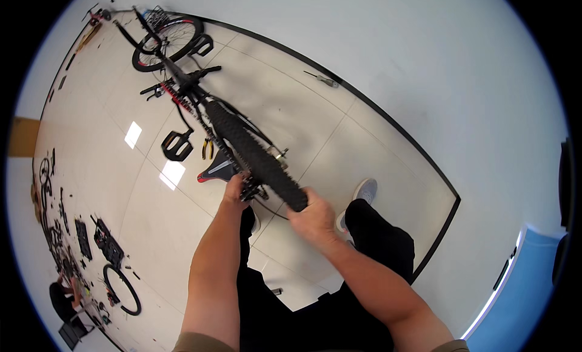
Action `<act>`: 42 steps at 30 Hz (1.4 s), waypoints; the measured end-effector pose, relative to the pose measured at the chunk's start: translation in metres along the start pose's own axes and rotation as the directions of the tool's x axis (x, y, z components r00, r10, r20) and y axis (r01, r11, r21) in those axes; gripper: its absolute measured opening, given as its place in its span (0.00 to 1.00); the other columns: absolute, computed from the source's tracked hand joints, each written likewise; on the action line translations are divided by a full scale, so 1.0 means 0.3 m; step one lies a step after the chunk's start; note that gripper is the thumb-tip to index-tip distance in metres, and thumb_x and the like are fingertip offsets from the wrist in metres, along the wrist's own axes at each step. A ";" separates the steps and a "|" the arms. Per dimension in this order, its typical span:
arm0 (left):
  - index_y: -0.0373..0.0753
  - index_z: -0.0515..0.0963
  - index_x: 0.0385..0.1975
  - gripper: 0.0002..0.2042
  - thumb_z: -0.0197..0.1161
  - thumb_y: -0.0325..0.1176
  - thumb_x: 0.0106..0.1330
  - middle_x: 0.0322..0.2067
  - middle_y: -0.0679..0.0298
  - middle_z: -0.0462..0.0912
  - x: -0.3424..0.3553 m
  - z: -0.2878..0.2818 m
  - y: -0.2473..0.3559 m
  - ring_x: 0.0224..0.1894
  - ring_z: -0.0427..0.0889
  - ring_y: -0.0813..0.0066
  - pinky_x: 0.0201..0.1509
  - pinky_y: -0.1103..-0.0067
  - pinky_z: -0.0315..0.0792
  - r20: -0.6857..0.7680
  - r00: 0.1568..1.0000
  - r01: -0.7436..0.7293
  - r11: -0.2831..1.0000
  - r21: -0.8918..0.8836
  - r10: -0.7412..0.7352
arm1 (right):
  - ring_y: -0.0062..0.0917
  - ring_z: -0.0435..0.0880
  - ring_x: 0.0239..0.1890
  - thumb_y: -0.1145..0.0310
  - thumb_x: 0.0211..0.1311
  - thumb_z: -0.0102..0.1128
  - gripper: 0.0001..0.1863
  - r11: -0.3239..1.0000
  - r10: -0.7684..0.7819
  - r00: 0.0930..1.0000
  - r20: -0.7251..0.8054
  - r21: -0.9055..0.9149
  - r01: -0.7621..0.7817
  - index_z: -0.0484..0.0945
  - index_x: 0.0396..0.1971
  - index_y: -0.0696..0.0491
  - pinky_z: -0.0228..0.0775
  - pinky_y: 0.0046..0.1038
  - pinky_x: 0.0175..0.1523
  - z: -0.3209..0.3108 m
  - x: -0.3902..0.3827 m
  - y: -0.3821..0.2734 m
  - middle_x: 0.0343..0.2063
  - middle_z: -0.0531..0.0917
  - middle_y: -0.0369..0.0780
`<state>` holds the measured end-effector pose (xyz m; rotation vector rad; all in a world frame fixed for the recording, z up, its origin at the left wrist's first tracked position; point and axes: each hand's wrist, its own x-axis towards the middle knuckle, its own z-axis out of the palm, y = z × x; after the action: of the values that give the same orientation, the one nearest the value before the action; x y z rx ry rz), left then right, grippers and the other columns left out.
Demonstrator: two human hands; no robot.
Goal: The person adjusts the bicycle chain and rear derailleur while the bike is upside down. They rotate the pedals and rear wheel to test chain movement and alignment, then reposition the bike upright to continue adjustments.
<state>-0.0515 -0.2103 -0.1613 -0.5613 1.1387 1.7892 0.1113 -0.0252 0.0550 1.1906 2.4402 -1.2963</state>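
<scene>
An upside-down bicycle (pixel 182 79) stretches away from me, its rear wheel closest. My right hand (pixel 314 217) is wrapped around the near end of the knobby black tire (pixel 251 151). To its left, my left hand (pixel 235 188) is closed at the rear derailleur (pixel 251 188) beside the sprockets; some of its fingers are hidden. Below the frame, the black and red saddle (pixel 218 168) shows near the floor. A black pedal (pixel 177 146) sticks out on the left, and the chain runs along the wheel's left side.
Yellow-handled pliers (pixel 208 148) lie by the saddle. A screwdriver (pixel 322 79) rests near the wall's dark baseboard. At far left are open tool cases (pixel 108 243), a loose tire (pixel 123 289), scattered parts and a seated person (pixel 63 300). My shoes (pixel 365 189) stand close to the wheel.
</scene>
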 end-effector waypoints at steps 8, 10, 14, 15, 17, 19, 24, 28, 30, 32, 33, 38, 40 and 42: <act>0.39 0.83 0.46 0.20 0.64 0.51 0.69 0.43 0.59 0.90 -0.256 0.033 0.089 0.43 0.88 0.63 0.50 0.63 0.83 -0.130 0.991 0.034 0.999 -0.011 -0.036 | 0.45 0.86 0.47 0.59 0.55 0.74 0.22 0.976 -0.214 0.976 0.048 0.062 0.211 0.83 0.47 0.54 0.78 0.43 0.53 0.096 -0.136 -0.014 0.41 0.87 0.47; 0.39 0.84 0.45 0.20 0.64 0.51 0.69 0.42 0.58 0.90 -0.236 -0.046 0.071 0.42 0.89 0.62 0.50 0.63 0.83 -0.063 0.998 -0.013 1.000 -0.006 0.012 | 0.44 0.85 0.50 0.57 0.56 0.74 0.24 0.982 -0.185 0.976 0.117 0.063 0.178 0.82 0.48 0.56 0.77 0.42 0.55 0.089 -0.150 -0.024 0.43 0.86 0.47; 0.39 0.84 0.44 0.19 0.64 0.50 0.70 0.40 0.59 0.90 -0.221 -0.073 0.072 0.41 0.89 0.62 0.49 0.64 0.83 -0.022 0.998 -0.054 0.998 0.038 0.055 | 0.42 0.84 0.53 0.53 0.55 0.76 0.31 0.963 -0.264 0.945 0.193 0.110 0.247 0.81 0.52 0.59 0.76 0.40 0.59 0.046 -0.126 -0.011 0.48 0.84 0.50; 0.39 0.84 0.44 0.18 0.64 0.49 0.70 0.39 0.59 0.90 -0.212 -0.064 0.068 0.41 0.89 0.62 0.49 0.64 0.83 -0.011 0.996 -0.089 0.995 0.052 0.090 | 0.41 0.85 0.53 0.52 0.55 0.77 0.33 0.963 -0.258 0.921 0.292 0.159 0.219 0.80 0.54 0.59 0.76 0.39 0.59 0.024 -0.103 0.004 0.49 0.84 0.50; 0.39 0.84 0.44 0.17 0.63 0.48 0.71 0.39 0.59 0.90 -0.254 -0.009 0.068 0.41 0.89 0.62 0.49 0.64 0.83 -0.003 0.989 -0.150 0.987 0.061 0.150 | 0.39 0.85 0.54 0.48 0.54 0.78 0.38 0.957 -0.262 0.830 0.491 0.246 0.157 0.79 0.57 0.60 0.76 0.38 0.60 -0.046 -0.039 -0.009 0.51 0.84 0.51; 0.39 0.84 0.44 0.17 0.63 0.47 0.72 0.38 0.59 0.90 -0.278 0.038 0.080 0.41 0.89 0.62 0.49 0.64 0.83 0.002 0.985 -0.175 0.983 0.055 0.175 | 0.38 0.87 0.50 0.47 0.58 0.75 0.34 0.942 -0.272 0.790 0.550 0.318 0.103 0.81 0.53 0.62 0.77 0.37 0.57 -0.114 0.036 -0.033 0.46 0.86 0.51; 0.36 0.78 0.54 0.18 0.55 0.45 0.77 0.43 0.58 0.86 -0.289 0.001 0.122 0.43 0.86 0.67 0.47 0.68 0.84 -0.202 0.977 -0.084 0.996 -0.038 0.074 | 0.35 0.88 0.40 0.51 0.68 0.65 0.27 0.958 -0.113 0.842 0.528 0.282 -0.049 0.83 0.49 0.63 0.78 0.34 0.51 -0.093 0.253 -0.016 0.39 0.89 0.48; 0.38 0.75 0.56 0.18 0.53 0.44 0.76 0.56 0.51 0.77 -0.404 0.177 0.200 0.58 0.77 0.57 0.67 0.51 0.68 -0.682 0.731 -0.012 0.999 -0.047 -0.023 | 0.30 0.87 0.36 0.56 0.71 0.61 0.23 0.955 -0.013 0.893 0.450 0.269 -0.121 0.83 0.50 0.63 0.80 0.32 0.44 0.076 0.432 0.125 0.36 0.88 0.45; 0.38 0.67 0.68 0.25 0.52 0.43 0.75 0.70 0.45 0.64 -0.491 0.242 0.211 0.72 0.63 0.51 0.77 0.43 0.45 -0.608 0.789 -0.123 0.992 -0.016 0.088 | 0.26 0.87 0.35 0.59 0.71 0.60 0.20 0.894 0.138 0.860 0.492 0.312 -0.322 0.83 0.50 0.62 0.80 0.30 0.40 0.113 0.453 0.108 0.35 0.87 0.43; 0.38 0.62 0.73 0.29 0.52 0.42 0.75 0.74 0.45 0.59 -0.519 0.283 0.225 0.75 0.59 0.52 0.78 0.43 0.39 -0.615 0.779 -0.194 0.980 -0.045 0.126 | 0.24 0.85 0.34 0.61 0.72 0.60 0.20 0.875 0.134 0.861 0.491 0.349 -0.335 0.81 0.53 0.61 0.79 0.28 0.37 0.152 0.477 0.113 0.37 0.86 0.41; 0.39 0.59 0.76 0.31 0.54 0.42 0.75 0.77 0.45 0.54 -0.539 0.306 0.255 0.79 0.51 0.53 0.79 0.42 0.33 -0.571 0.808 -0.204 0.978 -0.046 0.142 | 0.24 0.85 0.34 0.61 0.72 0.60 0.20 0.866 0.131 0.871 0.473 0.374 -0.333 0.80 0.54 0.61 0.79 0.28 0.37 0.181 0.488 0.118 0.38 0.86 0.41; 0.33 0.64 0.70 0.29 0.61 0.30 0.68 0.54 0.57 0.78 -0.474 0.300 0.388 0.56 0.77 0.64 0.62 0.68 0.70 -0.698 0.548 -0.594 0.802 0.063 0.461 | 0.27 0.84 0.34 0.61 0.74 0.59 0.23 0.817 0.127 0.863 0.488 0.442 -0.370 0.76 0.60 0.61 0.81 0.31 0.40 0.324 0.543 0.115 0.40 0.84 0.42; 0.32 0.59 0.74 0.35 0.63 0.32 0.68 0.63 0.56 0.74 -0.465 0.269 0.429 0.69 0.66 0.68 0.77 0.66 0.51 -0.652 0.534 -0.688 0.725 0.035 0.539 | 0.27 0.84 0.33 0.63 0.75 0.58 0.22 0.810 0.136 0.840 0.526 0.429 -0.400 0.74 0.60 0.62 0.81 0.33 0.41 0.347 0.560 0.098 0.40 0.83 0.42; 0.33 0.63 0.72 0.31 0.62 0.31 0.69 0.60 0.60 0.76 -0.461 0.253 0.432 0.66 0.69 0.69 0.77 0.63 0.51 -0.680 0.572 -0.660 0.750 -0.049 0.458 | 0.27 0.83 0.32 0.63 0.75 0.58 0.21 0.836 0.158 0.836 0.526 0.379 -0.396 0.74 0.59 0.62 0.81 0.33 0.41 0.371 0.573 0.086 0.40 0.83 0.42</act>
<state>-0.0913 -0.2264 0.0383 -1.1550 1.6554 2.4648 -0.0133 -0.0003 -0.1076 1.0965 1.5699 -1.8798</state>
